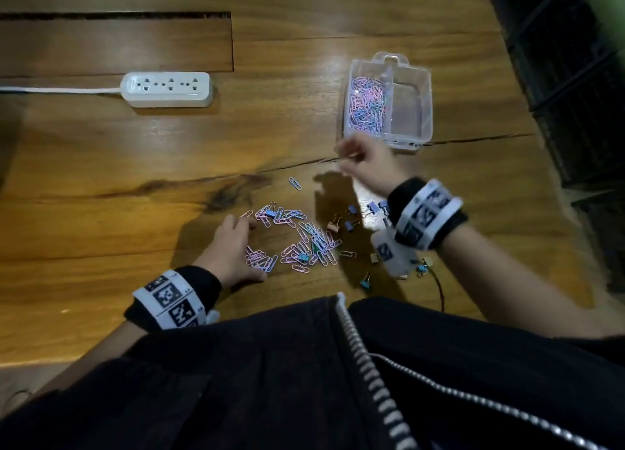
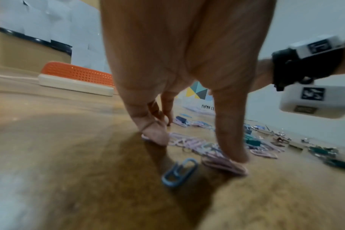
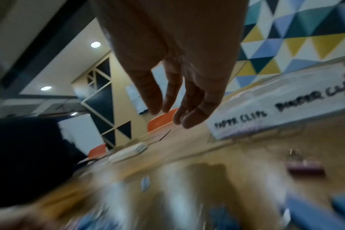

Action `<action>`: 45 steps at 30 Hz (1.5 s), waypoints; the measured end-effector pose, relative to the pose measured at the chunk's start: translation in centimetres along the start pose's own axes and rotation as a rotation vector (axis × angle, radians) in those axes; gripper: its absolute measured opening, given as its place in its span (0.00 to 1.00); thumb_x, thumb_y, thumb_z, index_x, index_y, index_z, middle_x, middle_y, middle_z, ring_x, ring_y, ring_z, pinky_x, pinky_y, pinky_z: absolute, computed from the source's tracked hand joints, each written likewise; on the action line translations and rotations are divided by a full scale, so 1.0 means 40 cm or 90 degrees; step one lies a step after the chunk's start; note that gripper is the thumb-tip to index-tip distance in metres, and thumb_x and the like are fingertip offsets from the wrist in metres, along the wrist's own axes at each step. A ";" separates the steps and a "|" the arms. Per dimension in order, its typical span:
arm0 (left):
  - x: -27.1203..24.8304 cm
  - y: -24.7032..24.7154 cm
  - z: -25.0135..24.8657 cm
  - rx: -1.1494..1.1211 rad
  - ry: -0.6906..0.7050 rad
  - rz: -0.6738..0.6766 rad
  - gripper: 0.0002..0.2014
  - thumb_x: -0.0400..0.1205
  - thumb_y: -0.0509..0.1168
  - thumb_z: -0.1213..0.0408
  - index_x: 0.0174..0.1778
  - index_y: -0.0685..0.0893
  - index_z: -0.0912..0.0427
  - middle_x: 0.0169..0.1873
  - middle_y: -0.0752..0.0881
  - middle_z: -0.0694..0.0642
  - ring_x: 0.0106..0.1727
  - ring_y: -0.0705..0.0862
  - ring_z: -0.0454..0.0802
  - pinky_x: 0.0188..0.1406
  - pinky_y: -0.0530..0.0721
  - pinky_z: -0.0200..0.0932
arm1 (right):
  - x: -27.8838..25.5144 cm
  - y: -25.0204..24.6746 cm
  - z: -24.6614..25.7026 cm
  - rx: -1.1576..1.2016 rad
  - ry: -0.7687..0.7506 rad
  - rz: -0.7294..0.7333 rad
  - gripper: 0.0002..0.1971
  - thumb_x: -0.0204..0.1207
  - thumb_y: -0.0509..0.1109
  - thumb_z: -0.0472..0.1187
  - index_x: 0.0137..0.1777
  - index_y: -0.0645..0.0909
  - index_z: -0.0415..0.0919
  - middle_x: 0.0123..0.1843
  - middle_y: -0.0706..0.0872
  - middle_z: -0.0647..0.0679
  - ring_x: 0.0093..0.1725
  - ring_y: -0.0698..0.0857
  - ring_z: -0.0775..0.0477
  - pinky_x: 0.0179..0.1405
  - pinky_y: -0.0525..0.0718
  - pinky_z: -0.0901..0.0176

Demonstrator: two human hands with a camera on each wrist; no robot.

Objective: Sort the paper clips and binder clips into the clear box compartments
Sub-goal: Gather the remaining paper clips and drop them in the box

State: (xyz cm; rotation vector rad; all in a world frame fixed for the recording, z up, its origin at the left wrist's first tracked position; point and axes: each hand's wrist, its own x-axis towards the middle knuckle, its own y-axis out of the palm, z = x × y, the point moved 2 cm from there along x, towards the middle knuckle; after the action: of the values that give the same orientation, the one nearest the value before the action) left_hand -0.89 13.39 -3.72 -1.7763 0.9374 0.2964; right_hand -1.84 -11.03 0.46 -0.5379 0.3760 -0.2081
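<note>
Left hand [image 1: 233,246] is down on the tabletop [image 1: 101,179], fingers straight and spread, thumb [image 2: 229,140] pressing a pink bundle at the near-left edge of the paper clips [image 1: 294,243] pile. Nothing pinched. Right hand [image 1: 363,159] hangs in the air just near the clear box [image 1: 426,111], fingers loose and hanging, holding nothing as far as the right wrist view shows.

Box sits far right: left compartment well filled with paper clips, right compartment looks bare. Binder clips [image 1: 351,219] are scattered right of the pile, a few mixed into it.

Step in hand, my read: gather the next batch of paper clips. To do it well: rake with flat fingers into a tight heap, then close thumb against fingers, lift clean, drop over the left compartment only. Pick out the blue binder clip in the pile first so it doesn't ride along
</note>
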 end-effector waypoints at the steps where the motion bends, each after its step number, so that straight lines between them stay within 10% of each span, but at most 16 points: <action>1: 0.001 0.005 -0.003 -0.016 0.004 -0.013 0.44 0.62 0.81 0.61 0.73 0.67 0.61 0.67 0.68 0.59 0.69 0.72 0.56 0.72 0.73 0.51 | -0.031 0.040 -0.004 -0.052 -0.002 0.055 0.15 0.71 0.70 0.33 0.57 0.77 0.33 0.53 0.81 0.42 0.47 0.77 0.51 0.48 0.76 0.63; 5: 0.008 0.029 -0.035 -0.020 0.053 -0.059 0.21 0.71 0.73 0.71 0.60 0.80 0.61 0.56 0.76 0.59 0.56 0.79 0.54 0.59 0.77 0.43 | -0.079 0.177 -0.019 -0.308 -0.070 0.199 0.33 0.68 0.74 0.49 0.72 0.68 0.44 0.70 0.71 0.42 0.69 0.68 0.43 0.70 0.69 0.51; 11: 0.032 0.023 -0.058 -0.136 0.087 -0.092 0.16 0.69 0.75 0.69 0.47 0.77 0.55 0.39 0.76 0.52 0.33 0.73 0.45 0.32 0.72 0.31 | -0.079 0.229 -0.026 -0.417 -0.150 0.161 0.29 0.68 0.73 0.48 0.69 0.72 0.43 0.67 0.71 0.43 0.65 0.70 0.42 0.64 0.74 0.46; 16: 0.075 -0.035 -0.058 0.030 0.070 -0.194 0.19 0.77 0.68 0.60 0.63 0.79 0.59 0.57 0.79 0.62 0.59 0.78 0.58 0.60 0.79 0.50 | -0.098 0.222 -0.035 -0.400 -0.161 0.183 0.13 0.74 0.67 0.38 0.57 0.77 0.34 0.57 0.75 0.38 0.57 0.76 0.39 0.57 0.76 0.50; 22: 0.081 -0.031 -0.109 0.205 0.120 -0.126 0.14 0.79 0.64 0.55 0.58 0.83 0.56 0.54 0.80 0.60 0.62 0.75 0.58 0.57 0.76 0.51 | -0.126 0.211 -0.047 -0.406 -0.103 0.228 0.12 0.78 0.62 0.40 0.58 0.74 0.34 0.57 0.77 0.39 0.56 0.79 0.41 0.59 0.79 0.49; 34: 0.123 -0.027 -0.287 0.027 0.282 -0.044 0.13 0.77 0.68 0.59 0.57 0.83 0.57 0.53 0.80 0.54 0.47 0.75 0.44 0.46 0.72 0.37 | -0.235 0.039 -0.103 0.283 0.109 0.031 0.08 0.74 0.67 0.31 0.36 0.74 0.42 0.33 0.80 0.49 0.28 0.79 0.58 0.29 0.78 0.71; 41: 0.087 -0.007 -0.209 0.323 0.310 0.166 0.42 0.69 0.73 0.49 0.78 0.62 0.46 0.74 0.66 0.51 0.73 0.63 0.52 0.72 0.68 0.52 | -0.285 0.029 -0.138 0.539 0.253 0.066 0.11 0.79 0.53 0.26 0.45 0.76 0.37 0.38 0.79 0.45 0.35 0.79 0.50 0.31 0.82 0.67; 45: 0.042 0.025 -0.156 0.467 0.337 0.101 0.47 0.67 0.74 0.46 0.80 0.57 0.48 0.77 0.62 0.51 0.73 0.63 0.53 0.73 0.70 0.48 | -0.280 0.046 -0.124 0.505 0.283 0.058 0.12 0.79 0.53 0.30 0.36 0.75 0.36 0.36 0.76 0.45 0.33 0.75 0.51 0.32 0.76 0.65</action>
State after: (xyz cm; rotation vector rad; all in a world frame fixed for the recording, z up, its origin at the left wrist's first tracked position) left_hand -1.93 6.99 -2.83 -1.1033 1.3472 -0.4071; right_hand -13.84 -8.51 -1.19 0.3172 0.7002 -0.3660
